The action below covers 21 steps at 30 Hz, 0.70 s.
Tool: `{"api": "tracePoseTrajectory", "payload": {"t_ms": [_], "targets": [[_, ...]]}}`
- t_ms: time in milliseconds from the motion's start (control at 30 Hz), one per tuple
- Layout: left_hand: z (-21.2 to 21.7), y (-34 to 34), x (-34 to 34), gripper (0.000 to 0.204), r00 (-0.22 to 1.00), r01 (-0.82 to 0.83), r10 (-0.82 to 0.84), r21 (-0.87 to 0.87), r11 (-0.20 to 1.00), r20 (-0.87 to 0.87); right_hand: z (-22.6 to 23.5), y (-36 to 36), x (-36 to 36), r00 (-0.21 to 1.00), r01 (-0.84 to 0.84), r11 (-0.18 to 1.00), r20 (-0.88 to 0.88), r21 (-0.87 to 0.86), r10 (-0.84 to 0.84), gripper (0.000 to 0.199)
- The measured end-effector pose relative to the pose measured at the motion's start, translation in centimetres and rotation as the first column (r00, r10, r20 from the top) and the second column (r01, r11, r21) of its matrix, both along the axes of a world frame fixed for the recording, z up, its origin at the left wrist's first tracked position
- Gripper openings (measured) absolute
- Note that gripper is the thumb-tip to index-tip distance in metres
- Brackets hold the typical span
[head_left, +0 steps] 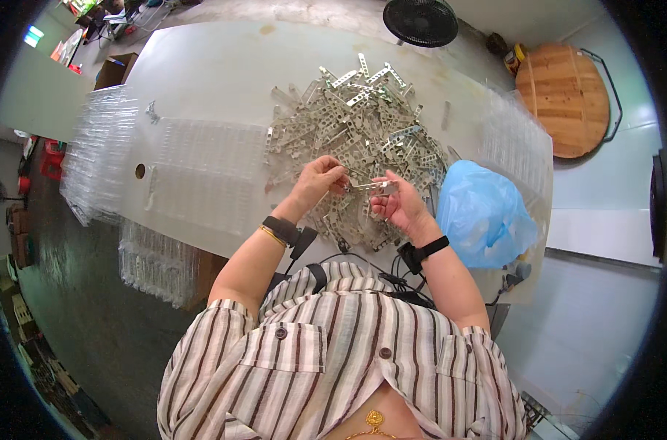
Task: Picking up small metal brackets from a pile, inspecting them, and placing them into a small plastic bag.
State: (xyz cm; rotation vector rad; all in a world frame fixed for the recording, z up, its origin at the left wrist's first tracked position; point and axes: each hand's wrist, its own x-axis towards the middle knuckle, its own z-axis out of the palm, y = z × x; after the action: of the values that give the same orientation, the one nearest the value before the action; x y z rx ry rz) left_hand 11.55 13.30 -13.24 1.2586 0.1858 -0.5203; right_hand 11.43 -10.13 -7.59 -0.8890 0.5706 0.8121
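Metal and thin, the perforated strip (372,186) pinched between the left hand (320,181) and right hand (393,202) looks light, stiff, sharp-edged, best gripped at its ends.

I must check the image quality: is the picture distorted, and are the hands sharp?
Head view: strong fisheye bend, the white table edges curve, dark rim at corners; even soft light, little shadow; left hand and right hand fairly sharp on thin perforated metal strips.
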Motion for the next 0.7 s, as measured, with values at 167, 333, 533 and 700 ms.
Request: {"api": "tracePoseTrajectory", "payload": {"t_ms": [167, 333, 533, 700], "targets": [[-1.2, 0.6, -0.7, 0.015, 0.984, -0.158, 0.137, -0.196, 0.968, -0.118, -0.4, -0.5, 0.2, 0.990, 0.066, 0.997, 0.125, -0.031, -0.062, 0.031], [-1.6, 0.3, -1.1, 0.014, 0.959, -0.230, 0.190, -0.186, 0.955, -0.212, -1.9, -0.5, 0.5, 0.942, 0.044, 0.972, 0.333, -0.231, 0.037, 0.022], [-1.9, -0.2, -1.1, 0.014, 0.953, -0.252, 0.212, -0.175, 0.952, -0.217, -3.4, -0.4, 0.9, 0.922, -0.005, 0.904, 0.348, -0.428, 0.170, 0.024], [-0.1, 0.6, -1.5, 0.015, 0.937, -0.310, 0.237, -0.304, 0.901, -0.255, -2.2, 0.0, 1.0, 0.895, 0.113, 0.901, 0.436, -0.419, 0.091, 0.032]]}}
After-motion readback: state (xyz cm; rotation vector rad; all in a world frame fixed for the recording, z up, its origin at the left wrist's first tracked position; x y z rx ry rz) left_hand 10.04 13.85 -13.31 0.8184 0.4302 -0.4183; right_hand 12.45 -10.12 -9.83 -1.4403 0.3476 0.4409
